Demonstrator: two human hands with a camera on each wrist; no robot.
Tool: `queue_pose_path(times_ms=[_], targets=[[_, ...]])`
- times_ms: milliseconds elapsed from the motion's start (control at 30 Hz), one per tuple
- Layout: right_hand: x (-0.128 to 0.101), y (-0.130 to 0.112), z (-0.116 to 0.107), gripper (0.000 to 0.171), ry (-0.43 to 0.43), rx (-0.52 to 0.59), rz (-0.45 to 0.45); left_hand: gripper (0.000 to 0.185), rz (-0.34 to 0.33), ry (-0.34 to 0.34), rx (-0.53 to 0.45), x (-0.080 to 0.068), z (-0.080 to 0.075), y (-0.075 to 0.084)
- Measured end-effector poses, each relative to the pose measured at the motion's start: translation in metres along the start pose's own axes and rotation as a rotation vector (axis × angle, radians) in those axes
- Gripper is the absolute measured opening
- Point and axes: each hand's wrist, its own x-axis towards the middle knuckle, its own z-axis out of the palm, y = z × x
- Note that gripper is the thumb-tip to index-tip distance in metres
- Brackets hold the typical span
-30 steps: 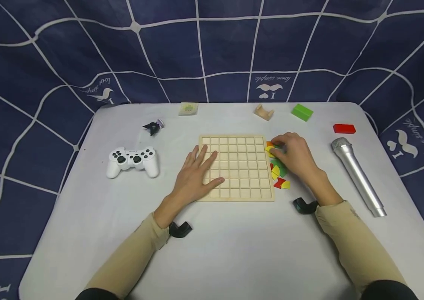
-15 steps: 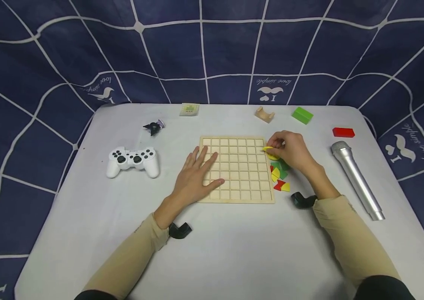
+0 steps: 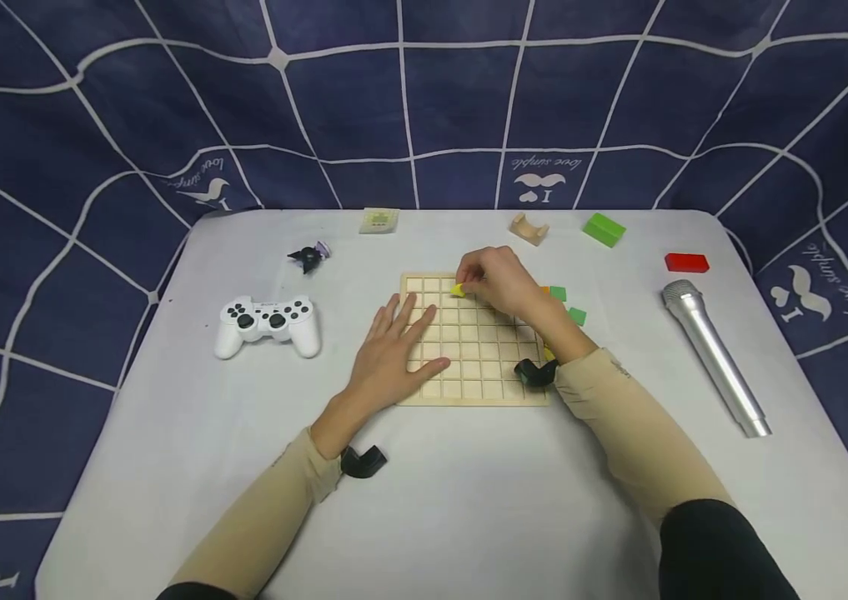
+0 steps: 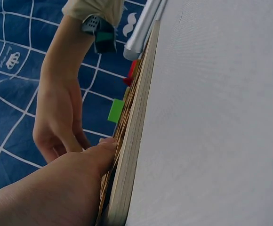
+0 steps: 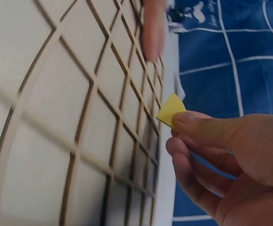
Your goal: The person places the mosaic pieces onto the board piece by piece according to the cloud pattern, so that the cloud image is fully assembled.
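White worktop [image 3: 469, 500]: right hand [image 3: 494, 279] pinches a yellow piece [image 3: 458, 290] above the grid board's [image 3: 472, 367] far edge; left hand [image 3: 393, 354] lies flat, fingers straight, on its left edge.

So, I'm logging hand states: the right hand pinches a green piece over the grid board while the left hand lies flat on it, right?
Not quite. The piece pinched by the right hand is yellow, as the right wrist view shows. The left hand does lie flat on the grid board.

The left hand [image 3: 392, 350] covers the wooden grid board's [image 3: 479, 367] left columns; its middle and right cells lie open.
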Motion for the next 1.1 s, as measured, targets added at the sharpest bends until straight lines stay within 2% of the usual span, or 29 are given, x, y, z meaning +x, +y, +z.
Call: queue_pose_path(times_ms=[133, 300, 467, 767, 933, 1100], targets=[[0.008, -0.007, 0.012, 0.006, -0.020, 0.005, -0.015, 0.087, 0.003, 0.011, -0.009, -0.002, 0.000, 0.001], [0.005, -0.010, 0.021, 0.006, -0.025, -0.021, -0.031, 0.086, -0.011, 0.001, -0.005, -0.003, 0.002, 0.002], [-0.003, -0.010, 0.026, 0.007, 0.005, -0.058, -0.018, 0.086, -0.013, -0.012, 0.007, -0.002, 0.002, 0.002], [-0.026, -0.014, 0.022, 0.019, 0.016, -0.153, -0.065, 0.086, -0.013, -0.009, 0.022, -0.001, 0.000, 0.001], [-0.047, -0.006, 0.002, 0.020, 0.112, -0.096, 0.010, 0.088, -0.007, -0.004, 0.015, -0.001, 0.001, 0.002], [-0.063, 0.023, -0.023, 0.020, 0.217, -0.024, 0.145, 0.088, -0.005, 0.001, 0.016, -0.002, 0.000, 0.002]])
